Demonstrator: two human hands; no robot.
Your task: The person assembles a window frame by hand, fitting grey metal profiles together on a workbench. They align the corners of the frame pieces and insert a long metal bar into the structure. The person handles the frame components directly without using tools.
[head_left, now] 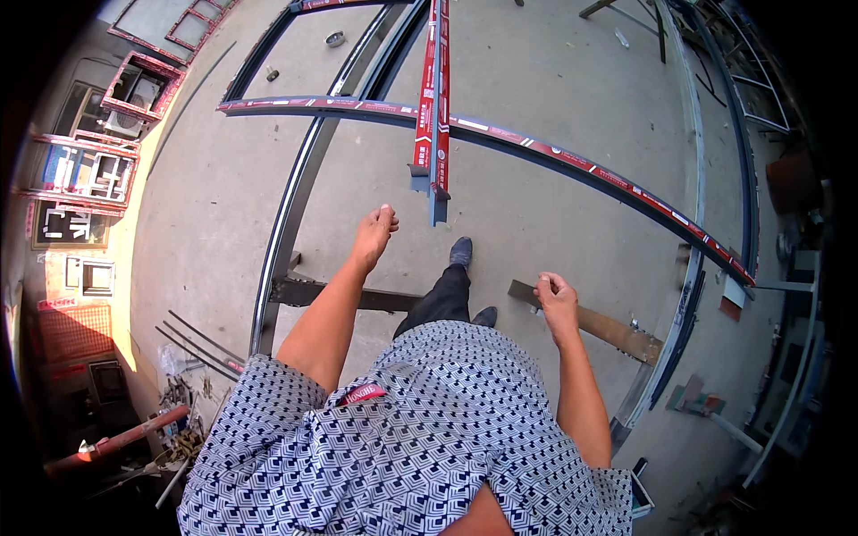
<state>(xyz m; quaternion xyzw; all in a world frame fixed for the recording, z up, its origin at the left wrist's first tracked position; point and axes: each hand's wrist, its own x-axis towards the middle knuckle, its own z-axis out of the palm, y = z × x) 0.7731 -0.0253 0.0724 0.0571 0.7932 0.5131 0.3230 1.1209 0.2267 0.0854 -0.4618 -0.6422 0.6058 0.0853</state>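
My left hand hangs in the air with its fingers curled closed, and nothing shows in it. Just beyond it, to the right, are the near ends of two red-filmed grey metal profiles lying side by side across a long frame bar. My right hand is also closed, thumb against the curled fingers, with no object visible in it. Below that hand a flat brown crossbar runs to the right; I see no grip on it. Neither hand visibly touches the profiles.
A metal rail of the stand runs along my left, and another rail along my right. A dark crossbar lies by my legs. Thin dark rods and a reddish pipe are at lower left. Red-edged frames lean at far left.
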